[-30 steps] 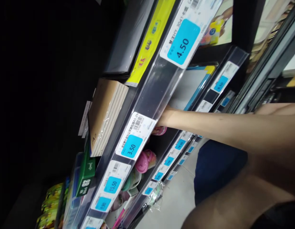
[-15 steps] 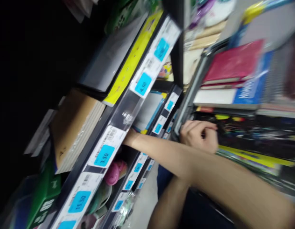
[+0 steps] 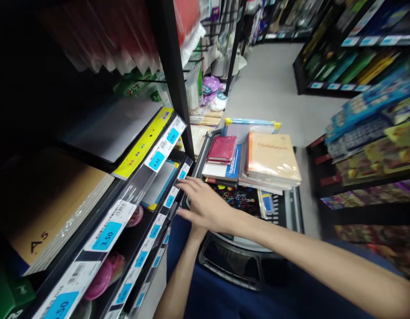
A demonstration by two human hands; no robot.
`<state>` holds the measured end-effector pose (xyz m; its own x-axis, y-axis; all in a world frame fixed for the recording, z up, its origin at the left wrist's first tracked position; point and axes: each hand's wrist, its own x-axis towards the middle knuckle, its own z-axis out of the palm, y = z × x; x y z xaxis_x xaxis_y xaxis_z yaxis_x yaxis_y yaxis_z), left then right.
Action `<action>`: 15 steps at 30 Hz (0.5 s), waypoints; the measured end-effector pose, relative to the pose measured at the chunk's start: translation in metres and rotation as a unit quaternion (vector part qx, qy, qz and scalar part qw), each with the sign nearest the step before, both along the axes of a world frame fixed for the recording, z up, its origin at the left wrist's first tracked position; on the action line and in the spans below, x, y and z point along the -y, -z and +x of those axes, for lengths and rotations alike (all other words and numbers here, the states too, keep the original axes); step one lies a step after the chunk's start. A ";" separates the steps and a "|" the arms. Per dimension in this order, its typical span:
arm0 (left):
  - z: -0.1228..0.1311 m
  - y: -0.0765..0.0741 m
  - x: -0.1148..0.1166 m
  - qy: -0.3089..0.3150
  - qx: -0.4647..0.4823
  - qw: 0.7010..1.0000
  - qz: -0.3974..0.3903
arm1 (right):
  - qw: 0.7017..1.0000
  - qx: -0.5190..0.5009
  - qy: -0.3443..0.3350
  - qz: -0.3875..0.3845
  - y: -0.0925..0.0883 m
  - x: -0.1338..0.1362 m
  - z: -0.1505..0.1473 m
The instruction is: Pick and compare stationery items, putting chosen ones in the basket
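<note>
Where the shelves fill the left edge, a wrapped stack of brown pads (image 3: 48, 212) marked A5 lies on the upper board. Below it, pink round boxes (image 3: 103, 277) sit behind a blue price tag (image 3: 107, 230) reading 3.50. Further right a grey folder (image 3: 108, 128) lies flat above a yellow strip (image 3: 141, 144).

Next comes the price rail (image 3: 173, 191) of the lower board, set with small blue tags. The right hand (image 3: 205, 206) reaches in from the lower right with its palm down, fingers (image 3: 188, 182) spread and grasping nothing. The fingertips are right at the end of that rail, though whether they touch it cannot be told. The left forearm (image 3: 180, 279) rises from the bottom edge and passes under the right wrist. The left hand is hidden there, so its grip cannot be told.

Just right of the hands stands a black basket (image 3: 238, 266). Inside it, a red notebook (image 3: 222, 148) lies on a white and blue one, and a beige notebook (image 3: 273, 155) tops the stack beside them. Well apart on the far right, across the grey floor (image 3: 271, 88), another set of shelves (image 3: 374, 115) carries colourful packs.
</note>
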<state>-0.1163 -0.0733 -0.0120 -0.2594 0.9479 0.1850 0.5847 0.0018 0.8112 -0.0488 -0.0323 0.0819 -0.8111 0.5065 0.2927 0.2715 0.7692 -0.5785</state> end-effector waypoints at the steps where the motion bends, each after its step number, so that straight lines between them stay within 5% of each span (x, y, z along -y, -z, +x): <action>1: 0.000 -0.001 0.000 0.005 0.002 1.000 0.005 | 0.999 0.006 0.036 -0.006 0.003 -0.008 0.027; 5: -0.001 -0.003 -0.001 0.012 -0.003 1.000 0.010 | 0.976 -0.004 0.216 -0.016 0.034 -0.028 0.114; 10: -0.002 0.001 -0.004 0.006 0.014 1.000 -0.003 | 0.955 0.009 0.297 0.013 0.078 -0.018 0.171; 13: -0.001 0.000 -0.005 0.002 0.015 1.000 -0.007 | 0.953 0.053 0.290 0.063 0.076 -0.012 0.188; 15: 0.000 0.000 -0.006 0.002 0.014 1.000 -0.012 | 0.933 0.014 0.349 0.088 0.065 -0.015 0.198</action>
